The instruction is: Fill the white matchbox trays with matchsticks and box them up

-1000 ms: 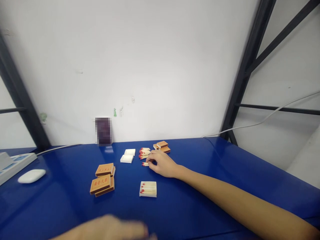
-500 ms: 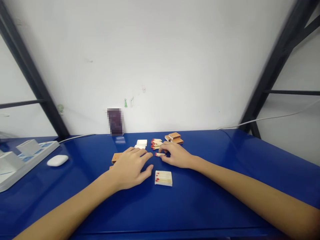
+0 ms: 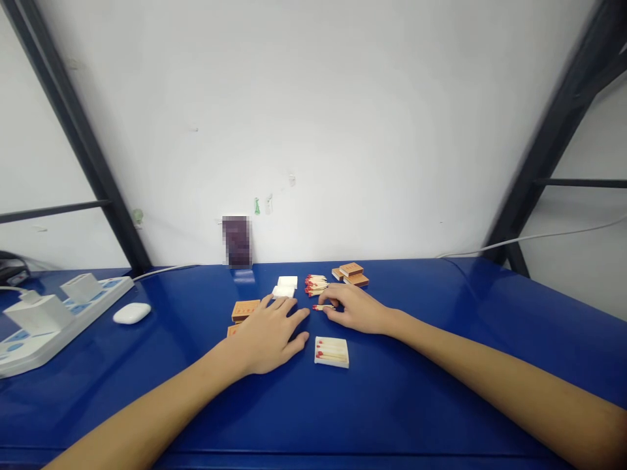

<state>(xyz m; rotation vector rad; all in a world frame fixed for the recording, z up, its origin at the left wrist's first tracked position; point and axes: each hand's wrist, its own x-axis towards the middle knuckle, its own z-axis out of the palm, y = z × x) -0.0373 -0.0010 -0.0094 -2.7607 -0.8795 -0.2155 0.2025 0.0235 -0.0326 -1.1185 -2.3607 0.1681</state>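
A pale wall rises behind a blue desk, and a white power strip lies along the desk's left side. Smaller than these, the left hand is palm down with fingers spread, partly hiding the left matchboxes and gripping nothing that shows; the right hand is curled, thumb and forefinger about a few loose matches, though whether they pinch them I cannot tell. The other matchboxes are stacked just beyond the right hand. Smaller again, an open tray holding several matches sits just right of the left thumb, and 2 white trays lie past the left fingertips. All these trays look like thin card, light and easily dented, so best taken by opposite side walls with little squeeze. Next comes the match pile, just beyond the right fingers, red heads to the left. Smallest are the loose matches on the desk: light, stiff sticks, likely to snap if bent, best pinched mid-shaft, away from the heads.
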